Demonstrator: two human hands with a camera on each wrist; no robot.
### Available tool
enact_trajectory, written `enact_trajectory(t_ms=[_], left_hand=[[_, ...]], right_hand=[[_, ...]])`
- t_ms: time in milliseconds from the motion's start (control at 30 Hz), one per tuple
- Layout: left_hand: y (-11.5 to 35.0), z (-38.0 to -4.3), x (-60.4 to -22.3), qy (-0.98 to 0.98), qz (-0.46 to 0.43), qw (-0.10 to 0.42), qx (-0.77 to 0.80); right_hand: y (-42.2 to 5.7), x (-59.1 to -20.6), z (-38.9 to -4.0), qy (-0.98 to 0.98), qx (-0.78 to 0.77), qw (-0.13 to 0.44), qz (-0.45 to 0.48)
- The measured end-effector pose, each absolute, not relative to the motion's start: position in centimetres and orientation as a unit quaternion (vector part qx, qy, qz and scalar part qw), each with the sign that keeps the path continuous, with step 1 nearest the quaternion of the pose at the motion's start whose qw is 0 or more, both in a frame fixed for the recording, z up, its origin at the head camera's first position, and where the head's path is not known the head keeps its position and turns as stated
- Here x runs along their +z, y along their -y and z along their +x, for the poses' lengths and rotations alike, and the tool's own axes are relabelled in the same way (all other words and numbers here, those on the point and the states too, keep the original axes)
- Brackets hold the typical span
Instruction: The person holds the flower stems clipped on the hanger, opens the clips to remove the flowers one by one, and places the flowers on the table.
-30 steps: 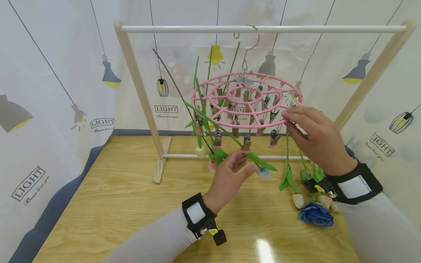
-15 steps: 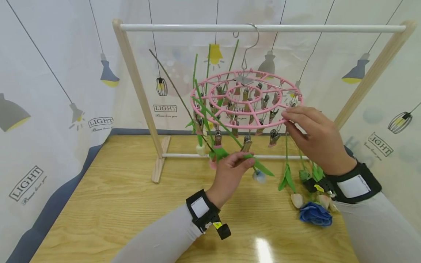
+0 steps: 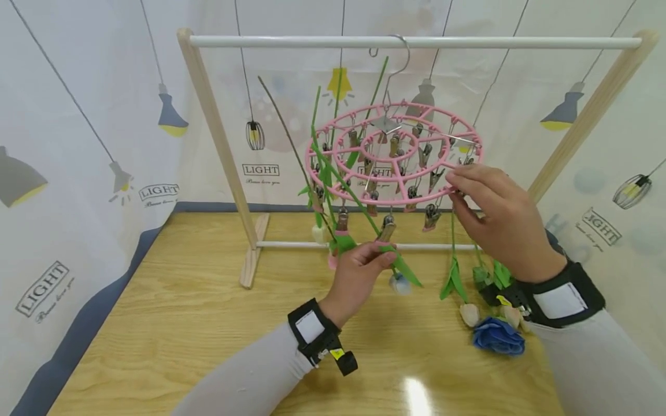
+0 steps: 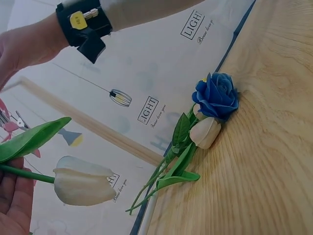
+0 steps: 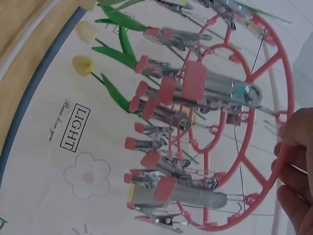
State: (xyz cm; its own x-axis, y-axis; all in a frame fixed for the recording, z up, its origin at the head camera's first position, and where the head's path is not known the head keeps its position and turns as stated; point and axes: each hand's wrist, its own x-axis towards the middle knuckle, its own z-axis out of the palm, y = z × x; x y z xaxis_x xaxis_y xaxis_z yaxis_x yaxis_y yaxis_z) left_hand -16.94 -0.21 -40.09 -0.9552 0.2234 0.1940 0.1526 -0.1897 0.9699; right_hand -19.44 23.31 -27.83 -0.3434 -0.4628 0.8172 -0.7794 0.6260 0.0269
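My left hand point(image 3: 356, 274) pinches a white tulip point(image 4: 83, 181) by its stem and leaf, right under a metal clip point(image 3: 387, 228) at the front of a pink round clip hanger point(image 3: 398, 199). The bloom points downward, and the stem slants up to the left across the hanger's rim. With fingertips and thumb, my right hand point(image 3: 502, 219) holds the rim at its right side. Other flowers hang head down from clips at the hanger's left, including a yellow tulip point(image 5: 83, 65). Several clips point(image 5: 195, 81) dangle with nothing in them.
The hanger hooks over the white bar point(image 3: 291, 42) of a wooden-legged rack point(image 3: 221, 144). At the right on the wooden table point(image 3: 171, 341) lie a blue rose point(image 3: 498, 336) and pale tulips point(image 4: 205, 132).
The held tulip's bloom has shifted left and slightly down with my left fingers. The hanger has turned and tilted a little, its hanging stems swaying right. My right hand keeps its hold.
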Motion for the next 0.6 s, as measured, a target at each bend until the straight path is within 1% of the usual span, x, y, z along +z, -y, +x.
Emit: enact_trajectory(t_ms=[200,300,367,433,500,600], left_hand=[[0.7,-16.9,-40.3,-0.650,0.143,0.014,0.746],[0.8,-16.8,-40.3,-0.652,0.143,0.015,0.745],[0.8,-16.8,-40.3,-0.651,0.147,0.013,0.745],[0.8,-16.8,-40.4,-0.651,0.151,0.010,0.743],[0.8,-16.7,-40.4,-0.654,0.154,0.004,0.741],[0.9,-16.6,-40.4,-0.654,0.153,0.000,0.740]], right_hand=[[-21.0,-29.8,-17.5,0.750,0.217,0.489,0.389],[-19.2,-31.4,-16.3,0.739,0.246,0.498,0.382],[-18.2,-32.3,-15.7,0.751,0.272,0.476,0.367],[-17.3,-33.0,-15.4,0.772,0.304,0.436,0.349],[-16.5,-33.5,-15.2,0.797,0.339,0.382,0.323],[-15.5,-33.6,-15.2,0.818,0.413,0.277,0.287]])
